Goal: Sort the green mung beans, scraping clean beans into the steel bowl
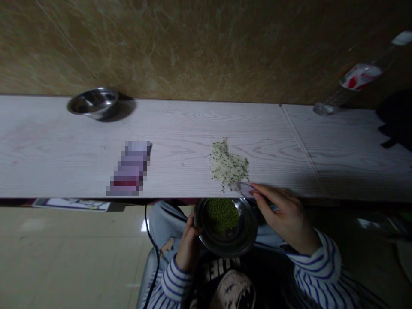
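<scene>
My left hand [189, 240] is closed on the left rim of a shiny metal bowl [249, 242], held at the table's front edge above my lap. Green mung beans [222, 214] cover part of the bowl's bottom. Between the thumb and fingers of my right hand [283, 214] is a small, flat, translucent spoon-like piece [241, 188]; its exact kind is unclear. Its tip touches the near edge of a loose pile of white rice grains mixed with green beans [228, 165] on the table. The bowl sits just below this pile.
Another metal bowl [93, 103] stands at the back left of the pale wood-grain table [180, 128]. A pixelated flat object [130, 167] lies left of the pile. At the right are a clear bottle [357, 77] and a dark object [395, 116]. A black cable [156, 249] hangs below the table.
</scene>
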Motion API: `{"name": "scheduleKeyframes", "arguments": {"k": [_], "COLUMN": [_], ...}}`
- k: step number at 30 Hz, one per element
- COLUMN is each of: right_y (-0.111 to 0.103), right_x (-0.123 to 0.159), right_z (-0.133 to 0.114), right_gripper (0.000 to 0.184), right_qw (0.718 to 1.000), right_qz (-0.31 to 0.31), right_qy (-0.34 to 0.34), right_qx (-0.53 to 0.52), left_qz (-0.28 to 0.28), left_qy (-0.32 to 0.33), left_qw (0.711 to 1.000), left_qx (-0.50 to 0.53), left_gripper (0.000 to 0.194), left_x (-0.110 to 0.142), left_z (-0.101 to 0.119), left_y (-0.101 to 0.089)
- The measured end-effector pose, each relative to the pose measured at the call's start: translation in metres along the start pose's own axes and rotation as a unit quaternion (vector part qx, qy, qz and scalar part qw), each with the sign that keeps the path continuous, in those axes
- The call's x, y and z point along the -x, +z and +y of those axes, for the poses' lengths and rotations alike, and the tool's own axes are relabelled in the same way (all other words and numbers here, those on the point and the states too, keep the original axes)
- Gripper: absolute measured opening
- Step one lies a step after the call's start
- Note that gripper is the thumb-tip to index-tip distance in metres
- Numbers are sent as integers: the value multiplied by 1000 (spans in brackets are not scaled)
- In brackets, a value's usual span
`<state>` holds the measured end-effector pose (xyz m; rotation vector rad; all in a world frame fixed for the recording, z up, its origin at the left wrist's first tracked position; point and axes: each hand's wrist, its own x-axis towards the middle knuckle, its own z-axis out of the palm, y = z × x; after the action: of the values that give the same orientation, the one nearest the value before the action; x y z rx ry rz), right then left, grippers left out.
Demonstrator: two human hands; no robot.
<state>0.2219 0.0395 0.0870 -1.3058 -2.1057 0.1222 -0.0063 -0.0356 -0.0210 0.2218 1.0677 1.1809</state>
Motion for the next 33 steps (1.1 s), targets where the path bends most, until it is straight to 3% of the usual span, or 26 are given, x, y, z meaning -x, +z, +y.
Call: {"name": "scheduleKeyframes", "arguments": {"k": [13, 33], "right_y": [-8, -4], "right_x": [5, 2], "right_z": [0, -3], "right_gripper": [22, 26], "right_qw": [999, 1000], "right_qz": [26, 13], "right_qy": [6, 15], "right_qx": [21, 17], "left_qz": [-4, 2], "left_qy": [-10, -28], "left_qw": [1000, 1000], "left_qx": [8, -4], "left_gripper": [47, 43], "left_x": [-1, -4], "left_z": [-4, -5], "left_y": [2, -2]}}
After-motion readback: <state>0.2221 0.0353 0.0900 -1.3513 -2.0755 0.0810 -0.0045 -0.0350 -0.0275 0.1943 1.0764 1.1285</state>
